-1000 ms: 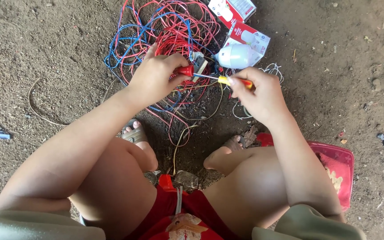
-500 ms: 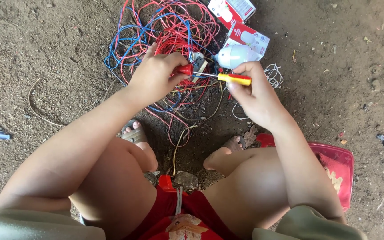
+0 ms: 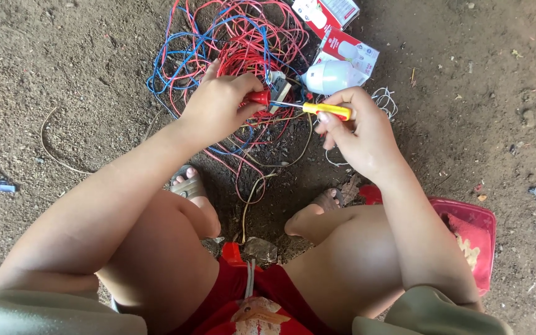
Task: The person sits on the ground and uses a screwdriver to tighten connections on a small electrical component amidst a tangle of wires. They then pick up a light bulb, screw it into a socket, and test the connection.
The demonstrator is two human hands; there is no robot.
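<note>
Screwdriver: we hold the yellow-handled screwdriver [image 3: 325, 110] level, its thin shaft running left into a small red part [image 3: 258, 97].
Right hand: our right hand [image 3: 360, 133] is closed on the yellow handle, fingertips pinching it from above.
Left hand: our left hand [image 3: 217, 105] is curled tight round the red part, just left of the screwdriver tip.
Grey fitting: a small grey fitting [image 3: 280, 90] sits just behind the shaft; we cannot tell if it joins the red part.
Wires: the red and blue wire tangle [image 3: 231, 43] lies beyond the screwdriver, on the dirt ground [image 3: 63, 80].
Bulb: a white bulb [image 3: 330, 75] and two cartons [image 3: 342, 46] lie just behind the handle.
Tray: a red tray [image 3: 476, 239] sits well to the right of the screwdriver, by our knee.
Risk: we judge the tip could slip off the red part and jab our left fingers, since both are held in the air with no rest.
Risk two: loose wires under the shaft could snag it.
Change: since a second ago our right hand has slid up the handle and now shows more yellow; the left hand has stayed put.
</note>
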